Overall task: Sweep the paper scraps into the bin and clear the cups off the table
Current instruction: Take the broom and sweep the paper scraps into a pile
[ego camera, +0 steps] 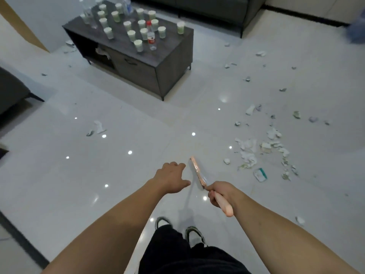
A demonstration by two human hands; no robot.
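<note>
My right hand grips a pink handle whose long thin pink head points away over the floor. Just left of that head, my left hand hovers open with fingers spread, holding nothing. Torn paper scraps lie heaped on the white tiles to the right of the tool, and more scraps are scattered to the left. Several white-and-green paper cups stand on the dark low table at the far centre. No bin is in view.
Plastic bottles stand among the cups. A dark sofa runs along the back, and a dark seat juts in at the left. My shoes and dark trousers fill the bottom centre. A blurred blue object sits at far right.
</note>
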